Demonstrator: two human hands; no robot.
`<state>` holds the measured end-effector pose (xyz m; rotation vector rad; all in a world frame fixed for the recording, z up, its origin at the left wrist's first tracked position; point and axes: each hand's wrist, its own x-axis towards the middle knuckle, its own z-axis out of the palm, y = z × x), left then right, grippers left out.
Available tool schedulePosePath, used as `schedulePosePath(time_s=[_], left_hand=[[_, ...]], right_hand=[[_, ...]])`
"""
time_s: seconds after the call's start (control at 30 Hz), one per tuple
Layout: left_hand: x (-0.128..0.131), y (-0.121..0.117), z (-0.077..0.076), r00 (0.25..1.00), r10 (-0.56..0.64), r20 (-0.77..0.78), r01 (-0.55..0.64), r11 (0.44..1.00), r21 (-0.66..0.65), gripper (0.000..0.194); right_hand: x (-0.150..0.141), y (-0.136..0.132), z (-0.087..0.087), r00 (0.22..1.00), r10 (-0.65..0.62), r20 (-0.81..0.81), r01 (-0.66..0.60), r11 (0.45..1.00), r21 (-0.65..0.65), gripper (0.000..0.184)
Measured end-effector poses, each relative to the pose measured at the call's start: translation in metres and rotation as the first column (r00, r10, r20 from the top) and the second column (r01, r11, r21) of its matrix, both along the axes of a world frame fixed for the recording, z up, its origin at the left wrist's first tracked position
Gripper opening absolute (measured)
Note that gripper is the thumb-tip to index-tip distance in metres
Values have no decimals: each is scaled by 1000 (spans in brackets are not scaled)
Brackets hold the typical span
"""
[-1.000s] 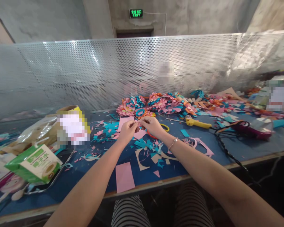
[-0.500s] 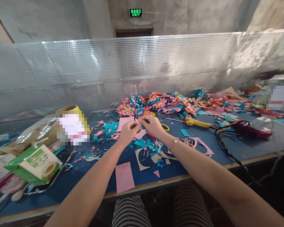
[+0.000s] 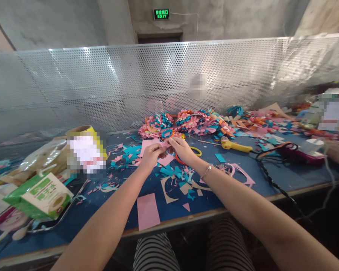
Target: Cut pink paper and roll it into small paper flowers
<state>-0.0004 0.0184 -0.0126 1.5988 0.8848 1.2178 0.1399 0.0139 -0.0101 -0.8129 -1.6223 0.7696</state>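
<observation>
My left hand (image 3: pixel 151 155) and my right hand (image 3: pixel 182 149) meet above the blue table (image 3: pixel 101 210), fingers pinched together on a small pink paper piece (image 3: pixel 166 144). Under them lie a larger pink sheet (image 3: pixel 149 144) and scissors with a yellow handle loop (image 3: pixel 197 151). Pink, teal and cream paper scraps (image 3: pixel 183 184) are scattered below my wrists. A pink paper rectangle (image 3: pixel 147 210) lies near the front edge. My right wrist wears a thin bracelet (image 3: pixel 205 171).
A heap of colourful paper flowers (image 3: pixel 186 124) sits behind my hands by the perforated metal screen (image 3: pixel 147 82). A yellow-handled tool (image 3: pixel 235 146), a dark glue gun (image 3: pixel 299 155) with black cable, a green carton (image 3: pixel 41 195), and another person's hand (image 3: pixel 337 150) at right.
My hands stay pinched on the pink piece, shifting only slightly. Another person's hand has come into view at the right edge.
</observation>
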Motion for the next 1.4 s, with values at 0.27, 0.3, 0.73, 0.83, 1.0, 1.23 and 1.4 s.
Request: schedulePosePath(time_s=[0.27, 0.3, 0.73, 0.83, 1.0, 1.23, 1.4], left_hand=[[2, -5, 8, 963, -6, 270, 91, 948, -306, 17], [2, -6, 10, 949, 5, 314, 122, 916, -382, 20], [0, -9, 16, 889, 45, 456, 162, 900, -405, 7], [0, -8, 16, 883, 66, 466, 135, 912, -387, 8], [2, -9, 13, 881, 51, 471, 109, 946, -306, 9], [3, -10, 14, 864, 70, 499, 123, 931, -343, 8], [3, -9, 15, 865, 103, 491, 117, 910, -397, 6]], right_hand=[[4, 1, 3, 992, -100, 74, 85, 979, 183, 10], [5, 3, 3, 992, -101, 81, 81, 973, 218, 10], [9, 5, 0, 997, -78, -26, 82, 973, 216, 12], [4, 3, 0, 997, 43, -69, -34, 991, 130, 10], [-1, -2, 1, 984, 92, -153, -89, 996, 27, 14], [-3, -4, 3, 958, 113, -262, -119, 993, -8, 17], [-3, -4, 2, 947, 136, -292, -154, 987, -37, 19]])
